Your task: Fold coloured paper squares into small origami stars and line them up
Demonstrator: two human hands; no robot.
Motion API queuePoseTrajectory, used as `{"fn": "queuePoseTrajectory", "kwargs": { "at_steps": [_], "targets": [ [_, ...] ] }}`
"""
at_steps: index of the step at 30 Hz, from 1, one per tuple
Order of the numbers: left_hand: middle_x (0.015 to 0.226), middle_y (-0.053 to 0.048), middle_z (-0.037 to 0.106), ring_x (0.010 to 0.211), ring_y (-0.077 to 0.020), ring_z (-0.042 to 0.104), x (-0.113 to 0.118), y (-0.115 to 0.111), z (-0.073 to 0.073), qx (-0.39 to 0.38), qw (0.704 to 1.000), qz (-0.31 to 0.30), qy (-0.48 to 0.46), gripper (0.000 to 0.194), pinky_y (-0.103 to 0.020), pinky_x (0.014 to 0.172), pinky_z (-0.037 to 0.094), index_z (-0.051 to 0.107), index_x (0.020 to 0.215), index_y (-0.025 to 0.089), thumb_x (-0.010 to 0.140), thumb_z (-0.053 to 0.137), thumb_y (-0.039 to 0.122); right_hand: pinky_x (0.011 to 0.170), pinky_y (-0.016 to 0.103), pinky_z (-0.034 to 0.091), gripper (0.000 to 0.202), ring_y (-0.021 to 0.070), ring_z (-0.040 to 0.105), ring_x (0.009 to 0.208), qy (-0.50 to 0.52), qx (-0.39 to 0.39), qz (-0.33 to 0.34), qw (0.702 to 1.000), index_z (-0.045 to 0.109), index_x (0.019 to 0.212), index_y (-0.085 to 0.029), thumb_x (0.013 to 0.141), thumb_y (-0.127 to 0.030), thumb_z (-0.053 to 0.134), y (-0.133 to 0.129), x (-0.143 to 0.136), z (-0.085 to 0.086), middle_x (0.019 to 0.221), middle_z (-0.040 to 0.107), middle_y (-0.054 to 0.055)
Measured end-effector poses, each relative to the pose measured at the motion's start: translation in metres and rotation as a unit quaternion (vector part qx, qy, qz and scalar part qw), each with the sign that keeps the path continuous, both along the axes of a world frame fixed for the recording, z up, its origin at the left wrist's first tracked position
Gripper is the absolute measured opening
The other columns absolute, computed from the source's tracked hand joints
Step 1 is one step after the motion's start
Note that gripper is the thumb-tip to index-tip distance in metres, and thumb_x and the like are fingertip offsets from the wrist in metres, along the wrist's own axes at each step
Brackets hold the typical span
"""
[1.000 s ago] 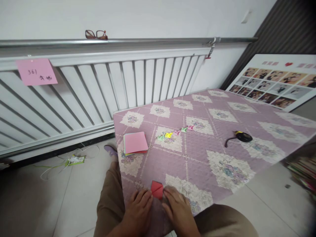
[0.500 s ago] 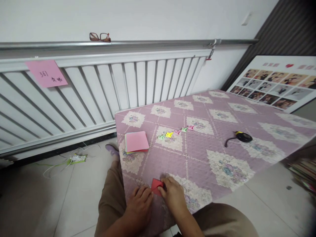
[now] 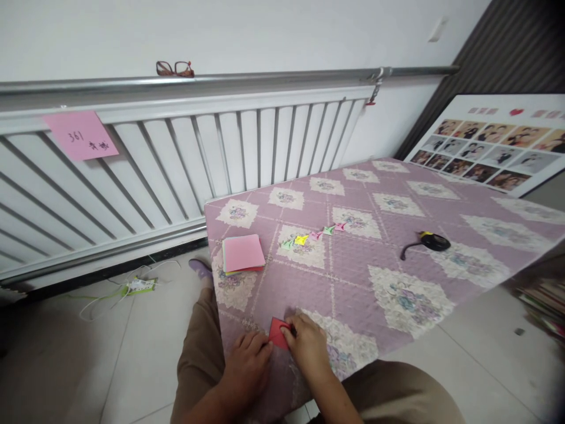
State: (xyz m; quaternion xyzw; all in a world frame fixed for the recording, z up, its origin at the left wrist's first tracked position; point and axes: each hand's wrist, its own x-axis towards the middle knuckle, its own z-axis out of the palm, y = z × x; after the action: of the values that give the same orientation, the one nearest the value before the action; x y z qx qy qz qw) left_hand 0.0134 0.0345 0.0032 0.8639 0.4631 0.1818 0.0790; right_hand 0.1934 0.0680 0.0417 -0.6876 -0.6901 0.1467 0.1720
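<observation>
A small folded piece of red paper [image 3: 278, 333] lies on the patterned tablecloth near the front edge. My right hand [image 3: 308, 341] pinches its right side between thumb and fingers. At its lower left corner rests my left hand [image 3: 250, 360], fingers together and fingertips touching the paper. Behind them on the left is a stack of coloured square paper [image 3: 244, 253], pink on top. Several small folded paper pieces stand in a slanting row near the middle, among them a yellow one [image 3: 301, 240] and a pink one [image 3: 339, 227].
A black object with a short cord [image 3: 435, 241] lies on the right of the tablecloth [image 3: 353, 277]. Behind stand a white radiator [image 3: 265, 141] and a photo board [image 3: 485, 144]. Glasses [image 3: 175, 69] rest on the pipe. A power strip [image 3: 140, 285] is on the floor.
The view has shifted slightly. Both hands stay at the red paper, with the right thumb a little higher on it and more of the paper's face showing.
</observation>
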Motion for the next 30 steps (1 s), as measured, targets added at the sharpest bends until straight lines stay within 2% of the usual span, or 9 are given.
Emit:
{"fn": "queuePoseTrajectory", "kwargs": {
  "at_steps": [6, 9, 12, 18, 23, 30],
  "targets": [
    [0.098, -0.001, 0.063, 0.095, -0.0193, 0.054, 0.006, 0.020, 0.018, -0.132, 0.990, 0.045, -0.034, 0.018, -0.034, 0.089, 0.040, 0.065, 0.092, 0.024, 0.087, 0.050, 0.014, 0.074, 0.030, 0.036, 0.006, 0.0206, 0.059, 0.084, 0.010, 0.006, -0.012, 1.000, 0.066, 0.081, -0.024, 0.081, -0.024, 0.060, -0.001, 0.000, -0.005, 0.085, 0.065, 0.003],
    [0.101, -0.003, 0.060, 0.097, -0.0176, 0.053, 0.010, 0.040, 0.029, -0.187, 0.979, 0.060, -0.046, 0.020, -0.030, 0.087, 0.041, 0.061, 0.097, 0.021, 0.088, 0.046, 0.012, 0.073, 0.030, 0.036, 0.005, 0.0203, 0.059, 0.083, 0.017, 0.012, -0.014, 1.000, 0.066, 0.079, -0.024, 0.080, -0.023, 0.061, -0.001, 0.000, -0.006, 0.084, 0.065, 0.002],
    [0.114, -0.005, 0.055, 0.104, -0.0180, 0.051, 0.016, 0.062, 0.037, -0.210, 0.977, 0.024, -0.025, 0.032, -0.030, 0.090, 0.040, 0.055, 0.113, 0.021, 0.084, 0.048, 0.011, 0.072, 0.030, 0.036, 0.006, 0.0200, 0.059, 0.080, 0.024, 0.019, -0.016, 0.999, 0.065, 0.076, -0.024, 0.080, -0.022, 0.061, -0.001, 0.000, -0.007, 0.082, 0.065, 0.002],
    [0.099, -0.003, 0.058, 0.090, -0.0174, 0.054, 0.025, 0.090, 0.045, -0.240, 0.969, -0.064, 0.022, 0.013, -0.027, 0.080, 0.043, 0.063, 0.086, 0.021, 0.077, 0.056, 0.015, 0.071, 0.030, 0.037, 0.007, 0.0198, 0.059, 0.079, 0.039, 0.039, -0.017, 0.998, 0.065, 0.075, -0.024, 0.078, -0.020, 0.061, 0.000, 0.000, -0.010, 0.081, 0.065, 0.002],
    [0.096, -0.003, 0.058, 0.088, -0.0181, 0.055, 0.025, 0.091, 0.050, -0.251, 0.964, -0.070, 0.049, 0.010, -0.027, 0.076, 0.042, 0.061, 0.085, 0.020, 0.077, 0.057, 0.017, 0.072, 0.031, 0.038, 0.008, 0.0207, 0.061, 0.081, 0.051, 0.054, -0.014, 0.997, 0.065, 0.077, -0.025, 0.076, -0.019, 0.062, 0.000, 0.001, -0.015, 0.080, 0.066, 0.001],
    [0.096, -0.002, 0.058, 0.089, -0.0185, 0.054, 0.016, 0.075, 0.045, -0.265, 0.962, -0.031, 0.065, 0.009, -0.028, 0.076, 0.040, 0.056, 0.089, 0.021, 0.079, 0.057, 0.021, 0.078, 0.036, 0.040, 0.025, 0.0224, 0.061, 0.086, 0.063, 0.066, 0.005, 0.996, 0.066, 0.097, -0.027, 0.074, -0.017, 0.061, -0.006, 0.002, -0.024, 0.085, 0.068, 0.001]
  ]
}}
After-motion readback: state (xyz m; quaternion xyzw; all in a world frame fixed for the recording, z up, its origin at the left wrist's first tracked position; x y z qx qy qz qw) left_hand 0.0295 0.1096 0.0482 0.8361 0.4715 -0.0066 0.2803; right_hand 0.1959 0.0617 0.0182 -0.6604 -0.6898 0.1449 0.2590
